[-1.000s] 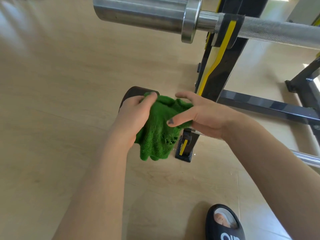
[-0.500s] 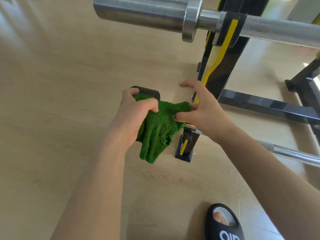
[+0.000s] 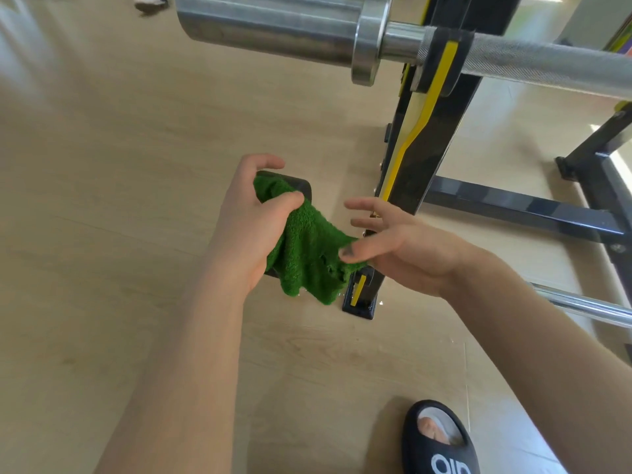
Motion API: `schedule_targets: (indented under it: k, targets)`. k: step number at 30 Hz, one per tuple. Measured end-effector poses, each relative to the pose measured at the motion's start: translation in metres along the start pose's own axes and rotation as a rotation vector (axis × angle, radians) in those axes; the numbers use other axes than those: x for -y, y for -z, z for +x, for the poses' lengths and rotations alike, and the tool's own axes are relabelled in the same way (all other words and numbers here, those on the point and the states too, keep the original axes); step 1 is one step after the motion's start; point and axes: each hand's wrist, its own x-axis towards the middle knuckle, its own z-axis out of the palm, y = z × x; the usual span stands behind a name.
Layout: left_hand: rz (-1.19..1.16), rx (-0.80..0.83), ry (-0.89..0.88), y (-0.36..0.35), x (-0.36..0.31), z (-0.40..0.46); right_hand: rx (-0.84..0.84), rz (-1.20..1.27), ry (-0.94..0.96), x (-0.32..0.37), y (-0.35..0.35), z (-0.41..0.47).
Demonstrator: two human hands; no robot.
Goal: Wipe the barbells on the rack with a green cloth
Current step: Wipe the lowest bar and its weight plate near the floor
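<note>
So we've got the black and yellow rack [image 3: 429,138] standing on the wood floor [image 3: 102,165], upper barbell [image 3: 342,32] resting in its hook along the top edge of view, a second bar [image 3: 588,306] lower at the right. Our left hand [image 3: 253,227] grips the green cloth [image 3: 307,254] bunched up, right hand [image 3: 393,241] pinches its other corner with thumb, other fingers spread. Black slipper [image 3: 441,443] down by the bottom edge.
</note>
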Motion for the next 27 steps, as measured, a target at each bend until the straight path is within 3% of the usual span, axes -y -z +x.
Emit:
schedule_targets:
  k: [2,6,9,13,17,19,21,24,27]
  targets:
    - [0.147,0.004,-0.056,-0.001,0.003,0.0,-0.041,-0.321,0.022,0.002,0.001,-0.002]
    - [0.476,0.047,-0.193,-0.003,0.007,0.001,-0.285,-1.02,0.206,0.018,0.002,-0.004]
    - [0.539,0.113,-0.22,-0.005,0.006,-0.004,-0.263,-1.198,0.224,0.027,0.008,-0.009]
    - [0.655,0.209,-0.177,-0.006,0.001,-0.012,-0.131,-1.152,0.132,0.026,0.023,-0.014]
    - [0.831,0.506,-0.048,-0.002,-0.001,-0.014,-0.034,-0.895,0.028,0.019,0.039,-0.015]
    - [0.9,0.548,-0.043,-0.003,0.005,-0.013,-0.026,-0.768,-0.007,0.009,0.048,-0.015]
    - [0.858,0.536,-0.05,-0.005,0.01,-0.011,-0.068,-0.599,-0.015,-0.003,0.051,-0.014]
    - [0.691,0.423,-0.041,-0.013,0.019,-0.004,-0.258,-0.354,0.006,-0.019,0.056,-0.009]
    - [0.809,0.238,-0.103,-0.031,0.035,0.002,-0.502,-0.538,0.047,-0.042,0.056,0.0]
